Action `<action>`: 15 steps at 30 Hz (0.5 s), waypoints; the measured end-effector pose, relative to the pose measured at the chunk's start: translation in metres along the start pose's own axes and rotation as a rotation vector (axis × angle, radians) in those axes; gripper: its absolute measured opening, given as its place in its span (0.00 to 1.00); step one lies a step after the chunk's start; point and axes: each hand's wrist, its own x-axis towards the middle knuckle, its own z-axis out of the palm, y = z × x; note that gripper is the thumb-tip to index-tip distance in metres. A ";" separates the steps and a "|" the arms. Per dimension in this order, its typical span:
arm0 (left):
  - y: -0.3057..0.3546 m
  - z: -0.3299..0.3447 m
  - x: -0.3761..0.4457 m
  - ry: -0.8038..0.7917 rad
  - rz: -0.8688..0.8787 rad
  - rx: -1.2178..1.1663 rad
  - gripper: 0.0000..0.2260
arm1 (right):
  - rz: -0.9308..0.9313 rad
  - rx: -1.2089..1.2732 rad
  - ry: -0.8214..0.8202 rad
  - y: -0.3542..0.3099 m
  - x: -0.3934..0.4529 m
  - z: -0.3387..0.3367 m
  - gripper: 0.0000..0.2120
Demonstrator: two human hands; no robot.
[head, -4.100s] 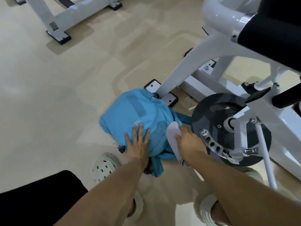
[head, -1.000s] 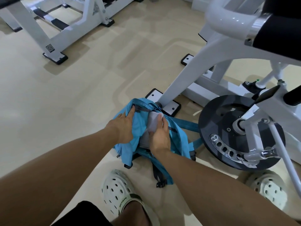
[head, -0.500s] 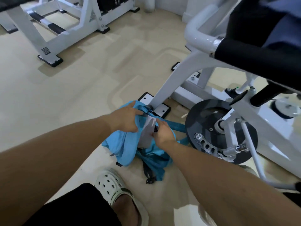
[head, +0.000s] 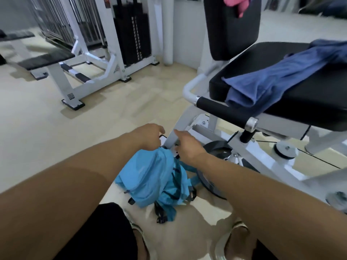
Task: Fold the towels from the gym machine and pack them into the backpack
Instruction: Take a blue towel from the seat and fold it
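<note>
The light blue backpack [head: 150,177] lies slumped on the floor at the foot of the white gym machine [head: 249,147]. My left hand [head: 150,135] and my right hand [head: 187,147] hover just above its top, fingers relaxed, holding nothing. No white towel shows at the bag's mouth. A dark blue towel [head: 272,85] lies crumpled across the machine's black seat [head: 309,102]. A pink towel [head: 237,3] hangs over the top of the black backrest [head: 231,34].
A black weight plate [head: 216,151] sits low on the machine, right of the backpack. The padded handle bar [head: 223,111] juts out above my hands. Another white machine with a weight stack [head: 131,40] stands at the back left. My sandalled feet are at the bottom.
The white towel has gone out of sight into the backpack. Both hands have let go and lifted off it. My view has swung upward, showing the seat with the blue towel.
</note>
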 end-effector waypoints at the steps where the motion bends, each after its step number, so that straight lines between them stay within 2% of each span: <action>1: 0.006 -0.003 -0.006 0.039 -0.003 -0.029 0.24 | -0.029 0.003 0.002 -0.006 -0.005 -0.008 0.30; 7: 0.021 -0.023 -0.036 0.237 -0.034 -0.158 0.22 | -0.118 0.059 0.051 -0.041 -0.044 -0.060 0.30; 10: 0.032 -0.035 -0.047 0.420 0.032 -0.262 0.17 | -0.229 0.071 0.099 -0.059 -0.072 -0.082 0.27; 12: 0.045 -0.041 -0.051 0.579 0.120 -0.339 0.14 | -0.333 0.086 0.203 -0.067 -0.092 -0.101 0.24; 15: 0.075 -0.049 -0.054 0.764 0.242 -0.414 0.13 | -0.411 0.122 0.497 -0.060 -0.106 -0.143 0.18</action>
